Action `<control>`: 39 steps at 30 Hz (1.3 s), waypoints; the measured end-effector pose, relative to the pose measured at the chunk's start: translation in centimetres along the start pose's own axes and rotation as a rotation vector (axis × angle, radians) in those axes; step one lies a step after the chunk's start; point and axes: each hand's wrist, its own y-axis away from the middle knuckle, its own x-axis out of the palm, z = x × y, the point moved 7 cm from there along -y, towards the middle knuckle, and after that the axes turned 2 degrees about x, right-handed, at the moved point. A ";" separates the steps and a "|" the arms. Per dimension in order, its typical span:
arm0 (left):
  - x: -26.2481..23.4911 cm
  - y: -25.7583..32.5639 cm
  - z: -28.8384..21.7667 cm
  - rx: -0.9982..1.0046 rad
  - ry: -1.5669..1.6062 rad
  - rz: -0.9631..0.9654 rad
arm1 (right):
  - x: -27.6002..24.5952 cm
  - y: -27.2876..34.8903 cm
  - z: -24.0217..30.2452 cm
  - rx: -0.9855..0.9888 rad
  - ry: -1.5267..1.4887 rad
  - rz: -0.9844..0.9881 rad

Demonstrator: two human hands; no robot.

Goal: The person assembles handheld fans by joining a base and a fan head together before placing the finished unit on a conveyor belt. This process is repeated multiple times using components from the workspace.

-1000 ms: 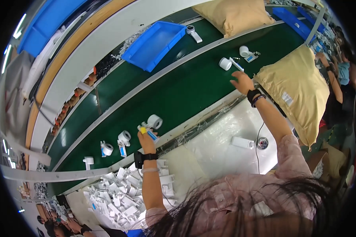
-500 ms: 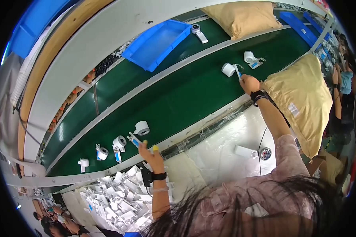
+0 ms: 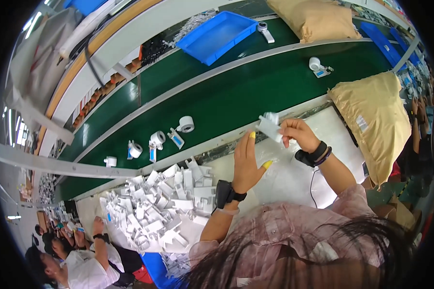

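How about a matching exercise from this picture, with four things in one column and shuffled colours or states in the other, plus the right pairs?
Column one:
1. Right hand
2. Left hand
3. Shallow tray
4. Nearer sack

Column two:
A. Tan, with a pale label
B. Holding a white part
C. Blue
D. Yellow covers on thumb and a finger

Right pairs: 1-B, 2-D, 3-C, 4-A
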 end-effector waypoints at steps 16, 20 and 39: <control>-6.1 7.1 -1.8 -0.021 0.276 0.185 | 12.9 6.7 -2.1 0.264 -0.515 0.419; -7.7 8.7 -0.8 -0.110 0.298 -0.128 | 13.1 6.8 -1.8 0.239 -0.609 0.434; -1.9 12.2 -1.4 -0.830 1.530 0.414 | 13.0 8.9 -0.3 -0.649 0.611 0.294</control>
